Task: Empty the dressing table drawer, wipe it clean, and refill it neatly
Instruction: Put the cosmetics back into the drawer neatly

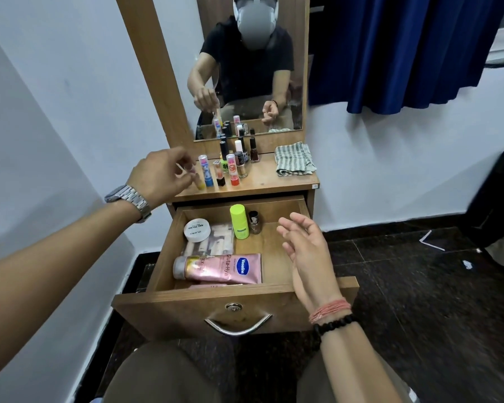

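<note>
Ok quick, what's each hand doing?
Left hand: pinching a small yellow-bottomed tube on the tabletop.
Right hand: open, holding nothing, over the drawer.

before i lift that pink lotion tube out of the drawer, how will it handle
The pink lotion tube lies flat at the front of the drawer, so it probably won't roll far. Its body looks like soft plastic, so it likely gives when squeezed; gripping near the cap end may feel firmer. The glossy surface could be a bit slippery.
</note>
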The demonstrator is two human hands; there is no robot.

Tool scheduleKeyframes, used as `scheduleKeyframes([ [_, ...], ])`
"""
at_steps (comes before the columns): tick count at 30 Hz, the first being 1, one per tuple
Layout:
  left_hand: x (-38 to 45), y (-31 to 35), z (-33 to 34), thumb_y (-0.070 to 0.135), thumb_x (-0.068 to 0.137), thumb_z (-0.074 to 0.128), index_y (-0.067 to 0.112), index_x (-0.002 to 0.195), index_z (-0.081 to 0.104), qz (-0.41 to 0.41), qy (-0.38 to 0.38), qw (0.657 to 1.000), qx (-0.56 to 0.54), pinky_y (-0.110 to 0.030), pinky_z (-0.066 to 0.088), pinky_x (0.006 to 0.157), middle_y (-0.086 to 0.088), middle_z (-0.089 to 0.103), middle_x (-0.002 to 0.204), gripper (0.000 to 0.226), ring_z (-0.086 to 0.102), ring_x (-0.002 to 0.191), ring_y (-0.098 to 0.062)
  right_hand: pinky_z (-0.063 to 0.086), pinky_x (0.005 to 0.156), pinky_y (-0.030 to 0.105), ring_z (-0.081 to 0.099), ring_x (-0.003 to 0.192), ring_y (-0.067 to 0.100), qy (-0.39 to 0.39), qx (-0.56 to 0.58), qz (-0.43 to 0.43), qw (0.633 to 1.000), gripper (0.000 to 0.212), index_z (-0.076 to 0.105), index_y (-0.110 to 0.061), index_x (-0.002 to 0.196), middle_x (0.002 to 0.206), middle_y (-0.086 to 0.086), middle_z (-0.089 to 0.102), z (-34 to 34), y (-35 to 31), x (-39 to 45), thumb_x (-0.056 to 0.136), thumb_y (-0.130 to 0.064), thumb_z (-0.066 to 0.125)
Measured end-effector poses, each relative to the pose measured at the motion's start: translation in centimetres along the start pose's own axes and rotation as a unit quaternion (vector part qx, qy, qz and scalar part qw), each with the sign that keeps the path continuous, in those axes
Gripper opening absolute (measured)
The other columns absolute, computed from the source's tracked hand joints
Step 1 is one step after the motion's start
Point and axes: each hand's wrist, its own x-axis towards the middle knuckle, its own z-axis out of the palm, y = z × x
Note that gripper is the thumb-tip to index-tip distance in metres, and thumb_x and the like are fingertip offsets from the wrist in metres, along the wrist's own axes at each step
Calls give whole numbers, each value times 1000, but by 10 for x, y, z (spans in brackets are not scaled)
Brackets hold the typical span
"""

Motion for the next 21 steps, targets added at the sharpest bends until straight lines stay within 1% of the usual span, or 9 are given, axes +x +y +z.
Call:
scheduleKeyframes([
  [3,-18,18,4,31,81,70,29,87,61,46,-19,998,-35,-31,51,66,14,65,86,10,62,79,-10,45,82,16,60,109,10,-2,-2,1,1000,30,52,-15,119,119,3,63,0,0,0,93,0,50],
  [6,-31,31,22,21,79,73,23,82,63,63,-57,992,-93,-29,52,66,10,65,82,11,63,77,-9,44,87,19,59,112,12,-4,-4,4,1000,28,53,-17,117,119,3,63,0,-1,-1,94,-1,50],
  [8,-37,35,38,18,78,75,20,85,65,24,-107,984,-139,-34,55,72,6,67,83,12,64,79,-10,43,87,20,59,112,12,-5,-5,6,1000,28,53,-17,117,120,2,63,0,-2,-1,94,-2,50],
  [10,-40,34,54,20,78,77,19,88,67,-32,-143,975,-166,-34,55,77,7,68,84,14,64,81,-9,43,89,21,59,113,12,-4,-7,6,1000,28,53,-17,118,120,2,63,-1,-2,-2,94,-3,50],
  [12,-42,32,67,23,77,78,22,87,67,-66,-152,973,-161,-32,55,76,10,69,83,15,64,80,-6,44,93,23,58,114,13,-3,-8,5,1000,29,53,-17,119,120,3,62,0,-2,-1,94,-3,50],
  [14,-43,32,77,22,76,77,22,86,66,-80,-157,971,-161,-30,55,73,11,68,82,15,65,80,-7,44,94,24,58,114,13,-5,-10,6,1000,29,53,-17,118,121,3,62,0,-1,-1,94,-3,50],
  [16,-44,33,84,21,77,77,23,87,65,-79,-160,972,-151,-29,55,71,11,67,82,16,65,80,-7,44,95,24,58,114,12,-6,-12,6,1000,28,53,-18,118,120,2,62,-1,-1,-1,94,-4,50],
  [19,-44,34,93,20,76,75,24,90,62,-63,-152,979,-117,-35,56,72,11,66,85,20,63,80,-7,44,95,24,58,114,11,-8,-11,6,1000,28,53,-19,118,120,1,63,-1,-1,-1,94,-4,50],
  [21,-45,35,98,22,76,74,26,90,58,-53,-146,983,-95,-35,55,71,11,65,86,21,63,80,-9,44,94,23,58,113,11,-9,-10,6,1000,28,53,-18,118,120,1,63,-2,-1,-1,94,-4,50],
])
